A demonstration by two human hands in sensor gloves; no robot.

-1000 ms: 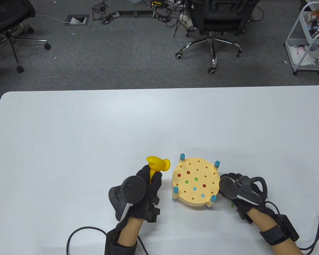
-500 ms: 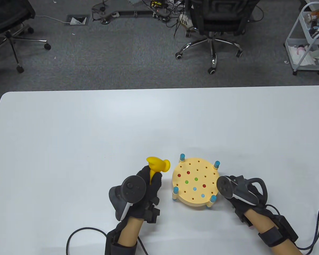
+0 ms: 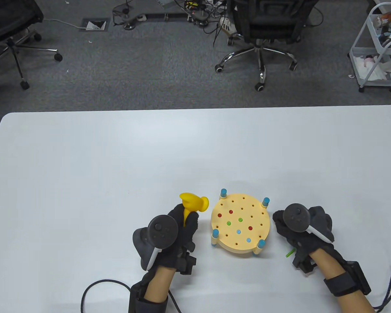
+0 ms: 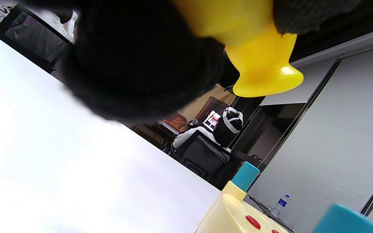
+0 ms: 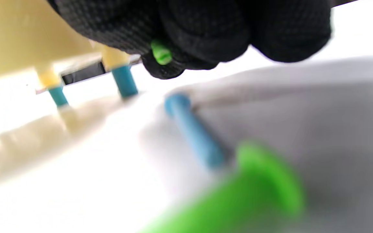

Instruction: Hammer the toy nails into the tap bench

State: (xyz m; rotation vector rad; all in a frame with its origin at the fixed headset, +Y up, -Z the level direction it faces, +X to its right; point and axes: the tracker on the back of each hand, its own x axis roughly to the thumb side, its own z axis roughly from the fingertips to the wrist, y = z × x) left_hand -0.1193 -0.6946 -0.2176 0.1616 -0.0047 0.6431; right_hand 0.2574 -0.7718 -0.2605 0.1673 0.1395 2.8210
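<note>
Left hand [image 3: 179, 228] fisted round yellow toy hammer [image 3: 194, 202], head up, just left of tap bench [image 3: 239, 225]. Bench sits on white worktop [image 3: 117, 163], near edge, between both hands; several pegs set in its top. Right hand [image 3: 299, 228] curled, pinching a green nail [image 5: 161, 51]. Loose green nail [image 3: 290, 252] and blue nail [image 5: 193, 132] lie beside it.

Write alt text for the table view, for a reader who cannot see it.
Two gloved hands flank a round yellow tap bench on a white table: the left hand grips a yellow toy hammer upright, the right hand rests curled beside the bench. A green nail lies on the table by the right wrist. Office chairs stand on the carpet beyond.
</note>
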